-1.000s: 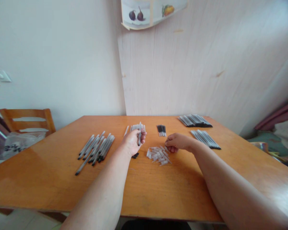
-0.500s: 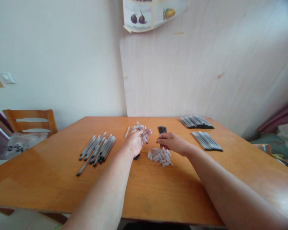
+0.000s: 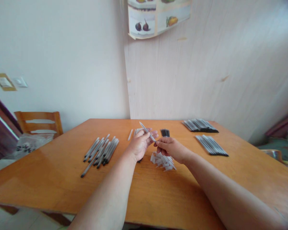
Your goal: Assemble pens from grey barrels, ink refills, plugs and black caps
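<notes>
A slim pen (image 3: 147, 130) with a pale, see-through barrel lies slanted across the fingers of my left hand (image 3: 139, 145), its pointed end up and to the left. My right hand (image 3: 171, 148) pinches at the pen's lower end; whether a small part sits between those fingertips is hidden. Just below my right hand is a heap of small whitish clear pieces, probably pen caps (image 3: 163, 163). Thin dark-ended sticks (image 3: 165, 133) stand out behind that hand. Pale barrels (image 3: 136, 131) lie beyond my left hand, and small black pieces (image 3: 140, 160) are partly covered under it.
On the wooden table (image 3: 144, 198), a loose pile of black-ended pens (image 3: 101, 152) lies to the left. Two neat rows of pens, a far row (image 3: 199, 125) and a nearer row (image 3: 211, 145), are on the right. A wooden chair (image 3: 39, 120) with a plastic bag stands at left.
My right hand has come left from above the clear pieces to the pen's lower end, and the hands now meet. The camera view has shifted slightly.
</notes>
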The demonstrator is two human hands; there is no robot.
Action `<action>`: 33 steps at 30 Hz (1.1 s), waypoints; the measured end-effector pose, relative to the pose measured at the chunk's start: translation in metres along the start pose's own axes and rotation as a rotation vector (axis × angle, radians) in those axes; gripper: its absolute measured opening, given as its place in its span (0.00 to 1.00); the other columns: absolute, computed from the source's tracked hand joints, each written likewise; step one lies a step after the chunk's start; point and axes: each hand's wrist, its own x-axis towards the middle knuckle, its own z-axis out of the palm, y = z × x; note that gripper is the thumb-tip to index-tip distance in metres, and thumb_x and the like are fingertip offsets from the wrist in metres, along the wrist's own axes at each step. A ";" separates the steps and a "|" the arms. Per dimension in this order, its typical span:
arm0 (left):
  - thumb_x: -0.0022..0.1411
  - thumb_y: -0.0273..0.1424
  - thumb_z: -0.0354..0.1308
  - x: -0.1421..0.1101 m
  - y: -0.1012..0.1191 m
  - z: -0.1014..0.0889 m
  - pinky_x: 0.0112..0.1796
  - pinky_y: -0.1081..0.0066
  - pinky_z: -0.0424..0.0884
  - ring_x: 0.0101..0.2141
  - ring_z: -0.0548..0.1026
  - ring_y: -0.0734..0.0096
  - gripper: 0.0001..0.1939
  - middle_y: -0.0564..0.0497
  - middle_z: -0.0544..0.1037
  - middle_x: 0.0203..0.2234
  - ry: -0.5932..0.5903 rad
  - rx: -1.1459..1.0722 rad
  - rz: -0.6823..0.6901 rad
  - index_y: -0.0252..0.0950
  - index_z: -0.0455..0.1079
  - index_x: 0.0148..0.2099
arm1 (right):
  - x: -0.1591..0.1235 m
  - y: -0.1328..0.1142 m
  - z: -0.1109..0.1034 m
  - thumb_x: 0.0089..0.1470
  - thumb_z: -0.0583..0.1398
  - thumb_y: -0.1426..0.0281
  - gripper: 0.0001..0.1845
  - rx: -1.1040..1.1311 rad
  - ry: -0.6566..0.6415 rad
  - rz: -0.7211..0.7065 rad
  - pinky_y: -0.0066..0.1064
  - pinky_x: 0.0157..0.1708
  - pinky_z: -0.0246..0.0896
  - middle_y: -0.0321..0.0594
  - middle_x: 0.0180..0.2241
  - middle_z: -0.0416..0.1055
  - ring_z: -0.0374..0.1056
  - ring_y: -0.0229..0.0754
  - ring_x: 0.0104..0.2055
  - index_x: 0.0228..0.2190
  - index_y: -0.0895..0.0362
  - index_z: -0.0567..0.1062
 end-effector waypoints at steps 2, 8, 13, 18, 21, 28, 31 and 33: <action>0.59 0.23 0.58 0.000 -0.001 -0.001 0.44 0.65 0.71 0.41 0.78 0.65 0.08 0.42 0.78 0.41 -0.009 0.022 0.003 0.34 0.66 0.42 | 0.000 0.000 0.000 0.53 0.60 0.59 0.14 0.007 0.027 -0.002 0.24 0.17 0.45 0.36 0.20 0.70 0.57 0.31 0.17 0.30 0.58 0.73; 0.60 0.27 0.59 0.000 -0.001 -0.001 0.41 0.65 0.73 0.38 0.79 0.66 0.07 0.44 0.79 0.38 0.038 0.077 0.022 0.35 0.67 0.41 | 0.004 0.004 -0.002 0.53 0.59 0.60 0.12 -0.103 0.103 -0.087 0.24 0.18 0.48 0.36 0.22 0.71 0.60 0.32 0.19 0.29 0.57 0.71; 0.56 0.31 0.64 0.000 -0.002 0.000 0.36 0.70 0.72 0.34 0.78 0.70 0.11 0.46 0.79 0.34 0.127 0.130 0.032 0.34 0.67 0.39 | 0.007 0.007 -0.004 0.54 0.58 0.63 0.09 -0.350 0.192 -0.192 0.26 0.20 0.51 0.36 0.24 0.71 0.62 0.34 0.22 0.28 0.55 0.70; 0.55 0.33 0.66 0.002 -0.003 -0.002 0.35 0.71 0.72 0.32 0.78 0.70 0.12 0.47 0.79 0.32 0.150 0.149 0.041 0.35 0.68 0.39 | 0.006 0.004 -0.004 0.53 0.60 0.60 0.12 -0.472 0.279 -0.276 0.26 0.21 0.51 0.34 0.21 0.67 0.61 0.35 0.22 0.28 0.56 0.70; 0.54 0.33 0.66 0.002 -0.004 -0.003 0.36 0.70 0.72 0.33 0.78 0.70 0.13 0.47 0.79 0.32 0.143 0.130 0.046 0.35 0.68 0.39 | 0.004 0.003 -0.002 0.57 0.55 0.56 0.18 -0.363 0.188 -0.175 0.26 0.18 0.50 0.37 0.21 0.69 0.61 0.34 0.20 0.28 0.57 0.71; 0.57 0.35 0.63 0.001 -0.003 -0.003 0.36 0.69 0.72 0.35 0.79 0.67 0.13 0.44 0.79 0.35 0.072 0.114 0.025 0.34 0.68 0.41 | 0.005 0.005 -0.003 0.56 0.57 0.55 0.18 -0.027 0.096 -0.086 0.25 0.17 0.48 0.38 0.23 0.72 0.60 0.31 0.19 0.26 0.57 0.69; 0.58 0.32 0.62 0.001 -0.005 -0.004 0.38 0.68 0.72 0.36 0.79 0.67 0.12 0.44 0.79 0.36 0.017 0.101 0.016 0.34 0.68 0.43 | 0.005 0.005 -0.004 0.55 0.57 0.55 0.18 0.025 0.083 -0.075 0.24 0.17 0.46 0.38 0.23 0.71 0.58 0.30 0.18 0.27 0.58 0.68; 0.57 0.29 0.62 0.002 -0.006 -0.005 0.39 0.69 0.72 0.36 0.78 0.68 0.11 0.45 0.79 0.36 0.024 0.114 0.024 0.34 0.68 0.43 | 0.005 0.004 -0.004 0.55 0.57 0.55 0.18 -0.014 0.100 -0.085 0.24 0.17 0.47 0.37 0.23 0.71 0.58 0.30 0.18 0.27 0.58 0.68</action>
